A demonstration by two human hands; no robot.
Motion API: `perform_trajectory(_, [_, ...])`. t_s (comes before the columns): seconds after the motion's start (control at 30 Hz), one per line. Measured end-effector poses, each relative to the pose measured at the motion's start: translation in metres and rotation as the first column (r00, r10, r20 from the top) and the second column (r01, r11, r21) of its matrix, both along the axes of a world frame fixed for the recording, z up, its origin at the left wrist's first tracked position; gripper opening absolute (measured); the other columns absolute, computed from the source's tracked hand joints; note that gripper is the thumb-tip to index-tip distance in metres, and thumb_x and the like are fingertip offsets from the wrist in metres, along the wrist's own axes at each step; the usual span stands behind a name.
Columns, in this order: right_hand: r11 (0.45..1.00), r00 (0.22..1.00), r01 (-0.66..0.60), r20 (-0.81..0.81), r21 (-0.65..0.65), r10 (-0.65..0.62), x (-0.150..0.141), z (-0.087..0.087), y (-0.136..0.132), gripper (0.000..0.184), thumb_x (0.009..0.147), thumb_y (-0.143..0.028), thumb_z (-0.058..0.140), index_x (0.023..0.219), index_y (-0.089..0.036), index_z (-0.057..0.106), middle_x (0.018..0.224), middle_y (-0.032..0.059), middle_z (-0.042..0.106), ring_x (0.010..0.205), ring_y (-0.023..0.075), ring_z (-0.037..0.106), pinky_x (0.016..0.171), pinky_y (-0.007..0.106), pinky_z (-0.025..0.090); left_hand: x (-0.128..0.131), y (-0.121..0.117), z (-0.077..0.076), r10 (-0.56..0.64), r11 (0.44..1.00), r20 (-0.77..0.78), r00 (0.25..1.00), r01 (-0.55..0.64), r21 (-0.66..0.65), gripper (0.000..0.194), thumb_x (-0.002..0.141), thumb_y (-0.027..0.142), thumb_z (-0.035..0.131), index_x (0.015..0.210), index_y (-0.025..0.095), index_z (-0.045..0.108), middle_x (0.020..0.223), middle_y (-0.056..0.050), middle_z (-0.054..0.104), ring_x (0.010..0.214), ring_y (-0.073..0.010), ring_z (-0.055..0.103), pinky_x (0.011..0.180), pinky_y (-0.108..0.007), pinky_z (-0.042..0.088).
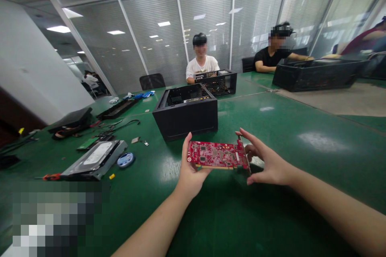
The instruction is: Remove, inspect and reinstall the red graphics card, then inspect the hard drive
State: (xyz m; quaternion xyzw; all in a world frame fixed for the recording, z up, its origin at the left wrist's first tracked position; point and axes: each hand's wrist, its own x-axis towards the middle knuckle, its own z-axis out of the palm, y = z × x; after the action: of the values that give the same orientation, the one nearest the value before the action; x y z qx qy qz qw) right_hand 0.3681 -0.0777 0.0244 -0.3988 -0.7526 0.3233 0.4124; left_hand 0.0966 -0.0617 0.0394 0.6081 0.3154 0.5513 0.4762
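Observation:
A red circuit card (217, 155) with a metal bracket on its right end is held flat above the green table (286, 128). My left hand (190, 172) grips its left end, thumb on top. My right hand (267, 160) clasps the bracket end, index finger stretched over the top. An open black computer case (186, 114) stands just behind the card.
A hard drive (95, 160), a red-handled screwdriver (51, 176), a blue round object (126, 159), cables and flat black parts lie at the left. Two other people sit across the table with another open case (218, 82) and a long black chassis (316, 74).

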Motion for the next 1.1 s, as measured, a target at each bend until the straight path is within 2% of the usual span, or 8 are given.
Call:
perform_trajectory(0.2, [0.994,0.998,0.057,-0.014,0.093,-0.056,-0.004,0.0065,-0.0028,0.127,0.061,-0.036,0.089,0.157,-0.035,0.006,0.161,0.0139,0.018,0.097,0.0259,0.06,0.076,0.04,0.054,-0.0012,0.0043,-0.003,0.045,0.999,-0.041,0.998,-0.046,-0.018,0.109,0.068,0.018,0.083,0.153,0.032,0.015,0.108,-0.003,0.063,0.093,-0.0218,0.067,0.097,-0.048,0.051])
perform_trajectory(0.5, [0.995,0.999,0.052,-0.013,0.085,-0.051,-0.0002,0.0066,-0.0028,0.125,0.066,-0.031,0.086,0.158,-0.033,0.001,0.161,0.015,0.02,0.108,0.0304,0.059,0.086,0.045,0.054,-0.0059,0.0064,-0.0041,-0.095,0.995,-0.035,0.995,0.093,-0.035,0.122,0.065,0.02,0.087,0.155,0.034,0.004,0.127,-0.009,0.058,0.113,-0.0291,0.063,0.103,-0.052,0.048])
perform_trajectory(0.57, [0.995,0.998,0.056,-0.002,0.086,-0.056,0.0007,0.0066,-0.0026,0.124,0.066,-0.032,0.085,0.158,-0.033,0.002,0.16,0.0147,0.021,0.108,0.0305,0.06,0.088,0.046,0.054,-0.0061,0.0077,-0.0052,-0.1,0.994,-0.026,0.995,0.098,-0.039,0.122,0.064,0.02,0.088,0.154,0.033,0.007,0.129,-0.01,0.057,0.114,-0.0296,0.063,0.103,-0.051,0.048])
perform_trajectory(0.8, [0.993,0.996,0.071,0.046,0.096,-0.076,0.0003,0.0077,-0.003,0.121,0.067,-0.034,0.083,0.158,-0.032,0.002,0.156,0.0138,0.031,0.093,0.026,0.062,0.082,0.046,0.056,-0.0061,0.0107,-0.0074,0.003,0.998,-0.053,0.999,-0.006,-0.058,0.113,0.059,0.021,0.091,0.149,0.031,0.023,0.124,-0.008,0.058,0.105,-0.0263,0.066,0.096,-0.044,0.053])
perform_trajectory(0.87, [0.991,0.995,0.075,0.062,0.11,-0.083,-0.0004,0.0089,-0.0033,0.12,0.068,-0.033,0.082,0.158,-0.033,0.003,0.158,0.013,0.027,0.089,0.0239,0.062,0.079,0.045,0.056,-0.0058,0.0105,-0.007,0.015,0.998,-0.064,0.998,-0.019,-0.061,0.112,0.059,0.019,0.09,0.149,0.031,0.024,0.122,-0.007,0.059,0.102,-0.0248,0.066,0.094,-0.042,0.054])
perform_trajectory(1.0, [0.987,0.991,0.092,0.08,0.133,-0.103,-0.0012,0.01,-0.0031,0.117,0.068,-0.03,0.081,0.157,-0.036,0.005,0.164,0.0105,0.01,0.083,0.0206,0.06,0.074,0.044,0.057,-0.0048,0.009,-0.006,0.023,0.997,-0.08,0.997,-0.029,-0.075,0.11,0.06,0.018,0.089,0.148,0.032,0.025,0.121,-0.007,0.059,0.098,-0.0237,0.067,0.091,-0.041,0.055])
perform_trajectory(1.1, [0.986,0.99,0.099,0.089,0.131,-0.111,-0.0013,0.0097,-0.0029,0.117,0.067,-0.027,0.081,0.157,-0.038,0.007,0.164,0.0092,0.008,0.08,0.0184,0.06,0.075,0.044,0.058,-0.0043,0.0084,-0.0056,0.035,0.996,-0.097,0.995,-0.043,-0.075,0.107,0.061,0.017,0.088,0.147,0.032,0.026,0.122,-0.007,0.058,0.099,-0.0243,0.067,0.09,-0.041,0.055])
